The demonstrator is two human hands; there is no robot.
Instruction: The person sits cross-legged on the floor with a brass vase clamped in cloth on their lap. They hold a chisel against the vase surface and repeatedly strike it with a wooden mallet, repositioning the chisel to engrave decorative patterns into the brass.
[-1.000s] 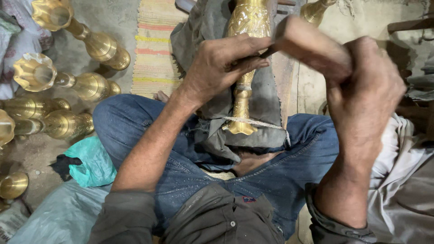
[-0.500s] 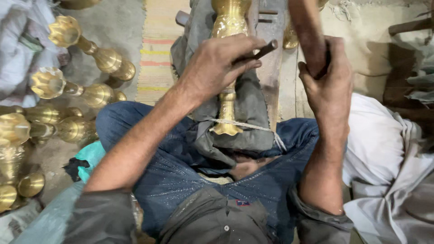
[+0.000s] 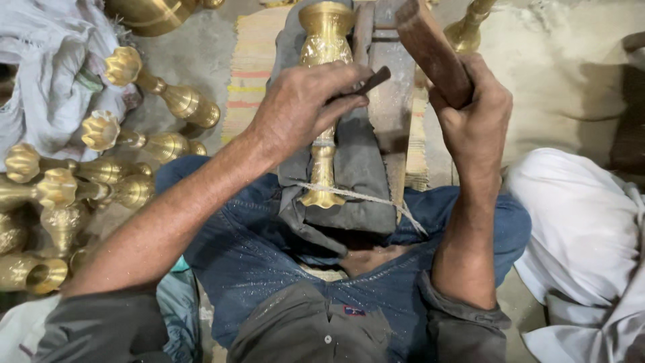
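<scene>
A tall brass vase (image 3: 325,40) lies lengthwise between my knees on a dark grey cloth (image 3: 359,181), tied down by a thin white cord (image 3: 356,195). My left hand (image 3: 306,104) rests over the vase's stem and pinches a small dark metal chisel (image 3: 371,81) whose tip points right. My right hand (image 3: 474,114) is raised beside it, gripping a brown wooden mallet (image 3: 430,47) that slants up and left. My blue jeans (image 3: 255,255) fill the lower middle.
Several finished brass vases (image 3: 161,94) lie on the grey floor at the left, next to white cloth bundles (image 3: 47,74). A striped woven mat (image 3: 252,74) lies under the work. A wooden block (image 3: 390,107) sits beside the vase. White fabric (image 3: 578,228) lies at the right.
My right hand has swung the mallet from low across the vase to upright at the right. My left hand stays on the stem with the chisel. The view has shifted slightly.
</scene>
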